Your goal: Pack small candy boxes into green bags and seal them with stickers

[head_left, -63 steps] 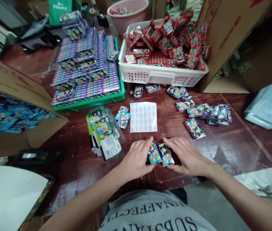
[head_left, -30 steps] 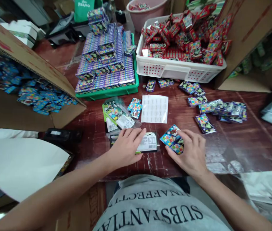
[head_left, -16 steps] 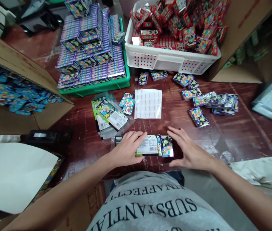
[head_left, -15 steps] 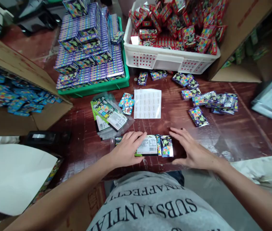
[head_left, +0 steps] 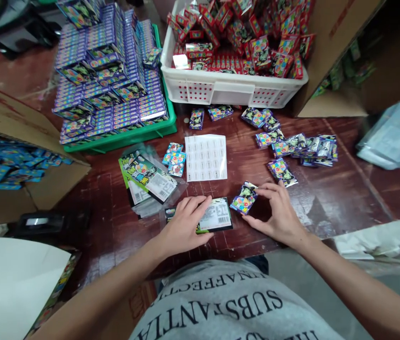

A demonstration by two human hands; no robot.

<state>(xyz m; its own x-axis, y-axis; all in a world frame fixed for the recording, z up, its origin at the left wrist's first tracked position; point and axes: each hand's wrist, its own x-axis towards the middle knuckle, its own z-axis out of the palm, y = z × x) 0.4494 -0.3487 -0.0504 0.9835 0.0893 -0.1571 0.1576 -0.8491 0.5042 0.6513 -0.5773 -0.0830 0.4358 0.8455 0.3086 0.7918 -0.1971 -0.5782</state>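
Note:
My left hand (head_left: pixel 185 225) lies across a flat clear bag with a black and green printed card (head_left: pixel 217 216), fingers at its far edge and thumb at its near edge, holding it on the table. A white label with a barcode faces up on it. Just right of the bag, my right hand (head_left: pixel 277 215) grips a small purple candy box (head_left: pixel 244 198) between thumb and fingers, tilted. Beyond my left hand lie more bagged cards (head_left: pixel 150 177), two small blue boxes (head_left: pixel 176 163) and a white sheet of round stickers (head_left: pixel 206 158).
Loose purple boxes (head_left: pixel 297 144) are scattered at the right. A green crate (head_left: pixel 122 138) of stacked purple boxes and a white basket (head_left: pixel 233 92) of red boxes stand at the back. Cardboard cartons flank the table (head_left: pixel 355 198); the left carton (head_left: pixel 54 189) holds blue packs.
My right hand has closed on the purple box, which is now tilted and off the bag's right end. The blue strip beside it no longer shows. My left hand stays on the bag.

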